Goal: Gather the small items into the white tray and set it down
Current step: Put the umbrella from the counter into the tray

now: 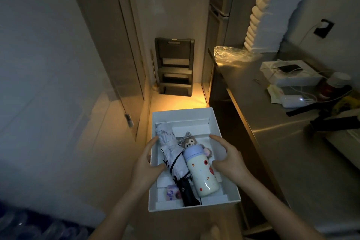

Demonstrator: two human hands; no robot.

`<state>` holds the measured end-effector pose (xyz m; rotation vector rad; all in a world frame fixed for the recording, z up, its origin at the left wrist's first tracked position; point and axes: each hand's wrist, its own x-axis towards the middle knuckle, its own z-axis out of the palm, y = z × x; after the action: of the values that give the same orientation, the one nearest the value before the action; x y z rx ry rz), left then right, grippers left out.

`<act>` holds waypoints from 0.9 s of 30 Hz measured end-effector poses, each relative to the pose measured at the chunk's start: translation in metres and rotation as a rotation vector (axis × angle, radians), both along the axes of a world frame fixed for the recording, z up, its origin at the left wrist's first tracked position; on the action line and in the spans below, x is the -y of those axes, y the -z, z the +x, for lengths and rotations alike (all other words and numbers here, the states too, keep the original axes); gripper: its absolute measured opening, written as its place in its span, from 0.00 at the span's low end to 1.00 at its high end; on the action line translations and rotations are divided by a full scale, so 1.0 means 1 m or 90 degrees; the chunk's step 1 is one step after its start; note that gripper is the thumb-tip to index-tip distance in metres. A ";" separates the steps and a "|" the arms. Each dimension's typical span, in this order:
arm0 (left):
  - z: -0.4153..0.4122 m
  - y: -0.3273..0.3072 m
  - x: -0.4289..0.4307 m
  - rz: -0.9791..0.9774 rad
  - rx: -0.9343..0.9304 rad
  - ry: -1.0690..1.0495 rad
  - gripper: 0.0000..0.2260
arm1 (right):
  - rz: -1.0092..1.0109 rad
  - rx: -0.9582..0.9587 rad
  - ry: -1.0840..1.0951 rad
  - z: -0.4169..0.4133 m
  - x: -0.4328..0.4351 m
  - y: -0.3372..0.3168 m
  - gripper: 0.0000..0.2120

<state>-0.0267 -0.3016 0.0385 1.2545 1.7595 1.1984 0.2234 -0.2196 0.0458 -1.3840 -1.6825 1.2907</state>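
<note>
The white tray [181, 115] is low in front of me, beside the counter. In it lie a folded white umbrella [171, 152] with a black handle, a cream bottle [202, 173] with a blue lid, a small plush bear [190, 141] and a pink packet [171, 194]. My left hand [146, 163] grips the tray's left wall, thumb inside and fingers along the rim near the umbrella. My right hand [227, 156] curls over the right wall, its thumb inside next to the bottle. Whether the tray rests on the floor is hidden.
A steel counter [282, 142] runs along the right with a phone on a white box [290, 73], cables, a charger and a plastic bag [229, 54]. A folded step stool [174, 66] leans against the far wall. Cabinet doors stand on the left, dark items at bottom left.
</note>
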 end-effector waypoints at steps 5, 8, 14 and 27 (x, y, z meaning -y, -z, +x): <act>-0.013 0.012 -0.075 -0.010 -0.014 0.017 0.36 | -0.008 -0.006 0.017 -0.012 -0.070 0.014 0.40; -0.018 0.014 -0.138 -0.019 -0.025 0.022 0.36 | -0.001 -0.001 0.021 -0.019 -0.132 0.021 0.38; -0.033 0.009 -0.286 -0.054 -0.048 0.025 0.37 | 0.006 -0.017 0.028 -0.034 -0.279 0.022 0.38; -0.074 -0.010 -0.542 -0.039 -0.040 0.047 0.36 | 0.000 0.009 0.067 -0.075 -0.517 0.007 0.36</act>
<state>-0.1006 0.2406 0.0485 1.3228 1.7653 1.0653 0.1479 0.2977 0.0393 -1.4636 -1.5965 1.2242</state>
